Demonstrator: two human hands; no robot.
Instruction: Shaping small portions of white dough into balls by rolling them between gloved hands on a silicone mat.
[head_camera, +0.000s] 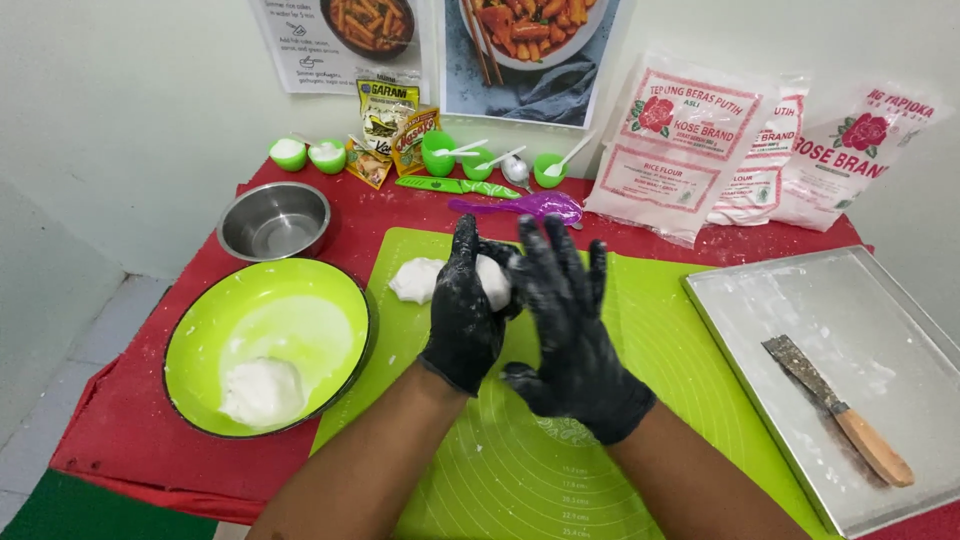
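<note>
Both my hands wear black gloves dusted with flour. My left hand (464, 310) and my right hand (572, 330) press a lump of white dough (492, 280) between their palms above a green silicone mat (560, 460). The right hand's fingers are spread and cover most of the lump. A second piece of white dough (415, 279) lies on the mat just left of my left hand. A large green bowl (330, 290) at the left holds another mass of white dough (262, 392).
A floured metal tray (800, 300) with a wooden-handled scraper (838, 410) sits at the right. Behind are an empty steel bowl (274, 221), small green cups with spoons (455, 155), a purple spatula (520, 207), seasoning packets (400, 130) and several flour bags (690, 140). The table is red.
</note>
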